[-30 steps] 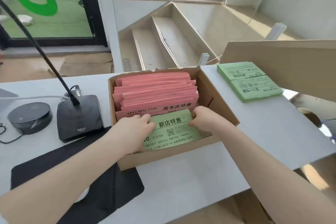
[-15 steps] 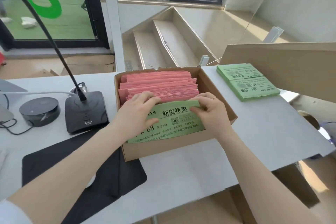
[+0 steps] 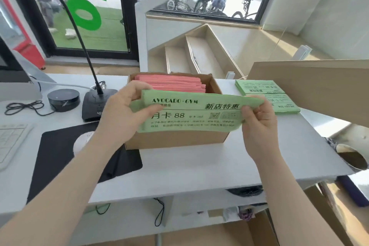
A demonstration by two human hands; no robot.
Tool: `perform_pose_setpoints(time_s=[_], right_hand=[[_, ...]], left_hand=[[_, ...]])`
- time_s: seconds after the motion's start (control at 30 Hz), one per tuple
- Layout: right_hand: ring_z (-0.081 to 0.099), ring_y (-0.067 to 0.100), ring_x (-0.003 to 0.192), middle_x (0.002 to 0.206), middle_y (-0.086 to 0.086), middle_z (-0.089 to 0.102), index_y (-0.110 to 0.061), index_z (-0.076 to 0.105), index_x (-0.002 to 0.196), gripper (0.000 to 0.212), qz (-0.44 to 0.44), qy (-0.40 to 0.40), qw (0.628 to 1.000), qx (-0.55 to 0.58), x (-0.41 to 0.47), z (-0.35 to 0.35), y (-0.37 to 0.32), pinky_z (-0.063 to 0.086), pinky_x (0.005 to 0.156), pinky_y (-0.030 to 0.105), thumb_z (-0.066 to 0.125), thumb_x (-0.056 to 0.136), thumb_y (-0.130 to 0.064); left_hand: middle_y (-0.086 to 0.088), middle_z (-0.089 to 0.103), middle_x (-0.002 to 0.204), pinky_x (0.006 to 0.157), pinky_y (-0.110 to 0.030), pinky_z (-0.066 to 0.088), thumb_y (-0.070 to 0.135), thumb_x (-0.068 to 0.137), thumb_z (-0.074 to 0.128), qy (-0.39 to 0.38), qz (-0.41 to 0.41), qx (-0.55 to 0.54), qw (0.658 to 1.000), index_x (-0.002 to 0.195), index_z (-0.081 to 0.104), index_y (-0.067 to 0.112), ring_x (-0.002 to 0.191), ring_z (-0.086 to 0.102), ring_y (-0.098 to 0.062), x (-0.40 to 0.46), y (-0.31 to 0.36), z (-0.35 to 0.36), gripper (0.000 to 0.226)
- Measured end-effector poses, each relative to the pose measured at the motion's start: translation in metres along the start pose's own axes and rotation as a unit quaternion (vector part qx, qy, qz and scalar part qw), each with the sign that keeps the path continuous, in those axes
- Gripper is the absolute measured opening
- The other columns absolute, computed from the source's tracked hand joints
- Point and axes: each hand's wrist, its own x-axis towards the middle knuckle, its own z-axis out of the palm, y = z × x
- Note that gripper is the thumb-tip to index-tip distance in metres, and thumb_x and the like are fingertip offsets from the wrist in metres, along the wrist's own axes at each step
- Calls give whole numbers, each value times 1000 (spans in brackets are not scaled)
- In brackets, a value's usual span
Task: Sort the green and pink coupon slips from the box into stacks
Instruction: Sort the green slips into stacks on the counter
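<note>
Green coupon slips point(image 3: 191, 114) pinched at both ends — left hand point(image 3: 127, 110), right hand point(image 3: 257, 120) — lifted just above box point(image 3: 175, 140) of pink slips point(image 3: 175, 85). Risk: bowed bundle fanning loose before reaching green stack point(image 3: 265, 94).

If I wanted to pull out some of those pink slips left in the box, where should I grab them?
Probably by their top edges, reaching straight down from above. The pink slips stand on edge, packed together in the back of the box, so its walls block the sides and only the tops show. Both the left hand and right hand currently hold a green slip in front.
</note>
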Motion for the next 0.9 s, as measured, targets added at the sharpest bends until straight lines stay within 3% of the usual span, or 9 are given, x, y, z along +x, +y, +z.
perform_pose_setpoints(time_s=[0.1, 0.17, 0.27, 0.43, 0.53, 0.6, 0.67, 0.8, 0.9], right_hand=[[58, 10, 76, 79, -6, 64, -17, 56, 96, 25, 46, -20, 999, 15, -21, -13, 12, 47, 69, 21, 48, 84, 4], [56, 11, 81, 85, -5, 63, -19, 57, 102, 33, 94, -39, 994, -36, -38, -24, 30, 45, 72, 22, 48, 87, 9], [58, 15, 96, 105, 2, 60, -28, 55, 106, 42, 185, -67, 974, -116, -65, -38, 56, 48, 80, 24, 50, 88, 9], [60, 7, 87, 98, 0, 61, -21, 56, 100, 35, 209, -49, 972, -91, -80, -45, 62, 47, 74, 16, 52, 85, 10], [60, 6, 85, 94, -3, 63, -22, 59, 97, 23, 206, -75, 972, -80, -79, -47, 56, 48, 74, 17, 61, 80, -7], [58, 10, 91, 99, -4, 61, -26, 58, 100, 29, 185, -98, 969, -131, -77, -45, 52, 50, 78, 22, 65, 73, -17], [57, 11, 90, 99, -5, 60, -25, 57, 100, 31, 176, -115, 967, -141, -75, -40, 51, 52, 78, 24, 69, 73, -14], [58, 11, 76, 84, -2, 58, -19, 53, 87, 19, 171, -42, 974, -142, -71, -37, 54, 50, 63, 18, 65, 83, -5], [58, 13, 79, 86, 1, 58, -20, 51, 90, 23, 190, -28, 972, -133, -69, -41, 61, 51, 67, 20, 62, 84, 0]], left_hand=[[10, 71, 90, 68, -32, 57, 0, 78, 67, 36, -49, -129, 990, 77, 60, 41, 90, 68, -15, -46, -17, 19, 42], [7, 70, 91, 74, -31, 57, -3, 80, 64, 16, -79, -102, 992, 83, 59, 33, 94, 66, -19, -72, -41, 30, 37], [1, 64, 102, 91, -41, 50, -5, 83, 60, -16, -130, -31, 991, 95, 55, 26, 103, 60, -23, -98, -74, 46, 34], [1, 59, 117, 92, -35, 46, 15, 80, 62, 34, -158, -117, 980, 116, 46, 38, 110, 56, -18, -114, -81, 64, 46], [6, 63, 106, 91, -25, 42, 33, 84, 55, 61, -191, -157, 967, 109, 53, 27, 102, 55, -5, -111, -78, 73, 26], [8, 62, 93, 86, -16, 39, 28, 93, 48, 86, -194, -152, 965, 96, 58, 20, 90, 55, 2, -107, -74, 79, 14], [7, 61, 87, 78, -8, 38, 16, 96, 42, 100, -188, -115, 970, 82, 59, 17, 83, 54, 5, -102, -71, 83, 23], [5, 57, 80, 72, -24, 39, 24, 96, 41, 157, -206, -122, 958, 72, 56, 16, 77, 52, -4, -93, -74, 86, 30], [-2, 61, 87, 75, -34, 46, 43, 84, 56, 116, -220, -171, 953, 81, 58, 28, 83, 57, -17, -93, -80, 82, 16]])
